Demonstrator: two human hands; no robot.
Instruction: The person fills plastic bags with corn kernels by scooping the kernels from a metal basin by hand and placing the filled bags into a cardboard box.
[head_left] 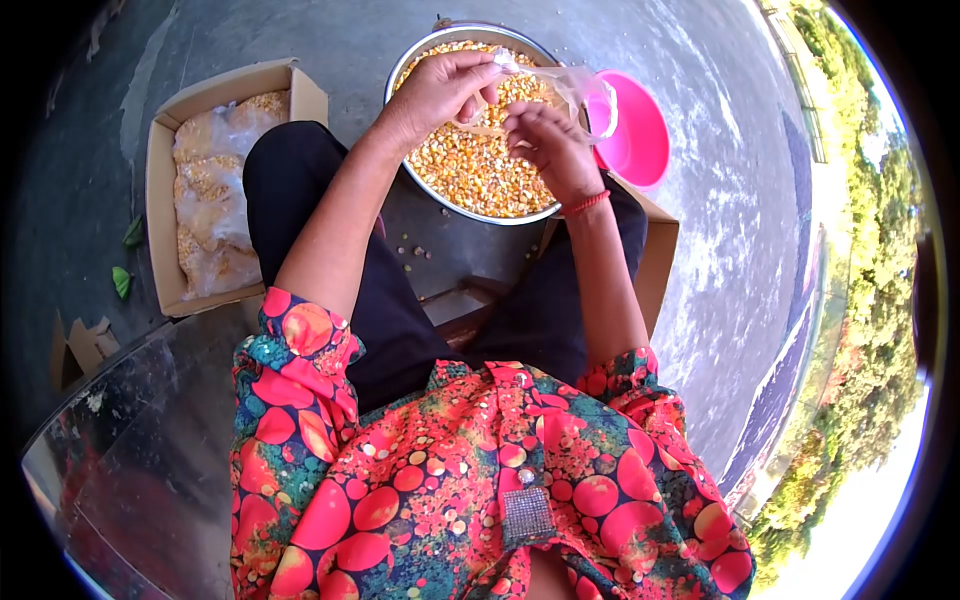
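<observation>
My left hand [447, 98] is closed in a pinch on the gathered edge of a clear plastic bag [573, 88]. The thin film stretches to the right from those fingertips, above a wide metal basin of corn kernels [480, 180]. Beside the bag, my right hand [550, 145] has loosely bent fingers, with the thumb apart from them. I see nothing gripped in it, though film passes close behind. Yellow and orange kernels fill the basin [388, 83] between my knees.
A pink plastic bowl [640, 135] stands right of the basin. At the left, a cardboard box [160, 220] holds several filled bags of corn [208, 190]. Another cardboard box [657, 255] is partly hidden by my right leg. Loose kernels lie on the concrete floor [720, 230].
</observation>
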